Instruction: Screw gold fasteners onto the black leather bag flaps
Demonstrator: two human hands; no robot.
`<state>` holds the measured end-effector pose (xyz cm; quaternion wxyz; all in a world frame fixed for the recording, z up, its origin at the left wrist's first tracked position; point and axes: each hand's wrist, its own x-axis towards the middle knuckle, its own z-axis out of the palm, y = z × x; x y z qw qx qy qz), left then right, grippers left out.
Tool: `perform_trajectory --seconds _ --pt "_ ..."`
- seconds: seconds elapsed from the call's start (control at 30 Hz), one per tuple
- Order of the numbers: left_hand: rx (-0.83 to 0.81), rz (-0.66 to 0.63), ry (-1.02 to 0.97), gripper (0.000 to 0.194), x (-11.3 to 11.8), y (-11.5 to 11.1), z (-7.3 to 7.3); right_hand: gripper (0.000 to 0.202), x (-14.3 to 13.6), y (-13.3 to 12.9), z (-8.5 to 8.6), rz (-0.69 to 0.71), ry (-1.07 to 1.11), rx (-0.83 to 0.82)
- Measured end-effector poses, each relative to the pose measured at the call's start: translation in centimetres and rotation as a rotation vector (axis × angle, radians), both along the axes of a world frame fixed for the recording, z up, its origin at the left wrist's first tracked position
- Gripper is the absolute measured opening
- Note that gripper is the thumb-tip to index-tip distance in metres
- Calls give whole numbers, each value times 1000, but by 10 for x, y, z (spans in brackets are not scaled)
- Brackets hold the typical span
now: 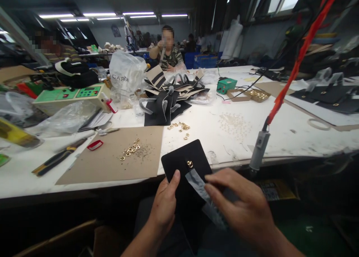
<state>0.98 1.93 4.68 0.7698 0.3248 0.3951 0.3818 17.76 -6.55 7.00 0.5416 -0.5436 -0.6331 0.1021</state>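
My left hand [164, 204] grips a black leather-like panel [176, 163] by its left edge, thumb lying on the front face. The panel has rounded corners and is tilted toward me beyond the table's front edge. A small gold metal fitting [190, 164] sits on its upper part. Below that fitting hangs a strap wrapped in clear plastic [198, 182], running down to the right. My right hand [238, 201] is closed with thumb and fingertips at this strap, near the panel's right edge. The lower end of the strap is partly hidden behind my right hand.
Gold fittings [131, 149] and dark bits lie on a brown board [92, 167], near pliers [60, 158]. Black panels [162, 107] are piled behind. A grey switch box [259, 150] hangs from a red-wrapped cord at right. A person [171, 57] sits across the table.
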Motion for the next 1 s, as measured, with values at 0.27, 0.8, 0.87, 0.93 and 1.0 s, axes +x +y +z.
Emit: perform_trajectory --seconds 0.27,0.8,0.87,0.93,1.0 --pt "27 -130 -52 51 -3 2 -6 5 7 48 -18 -84 83 -346" --pt "-381 82 -174 35 10 58 -6 58 19 3 -71 -56 905 -528" --pt "-324 45 -219 32 9 44 -8 60 17 7 -73 -105 890 -483" --pt "-321 -30 -183 26 6 30 -12 63 19 9 -74 -167 785 -468" --pt "-307 -90 -121 23 2 19 -17 54 23 7 -75 -256 536 -409"
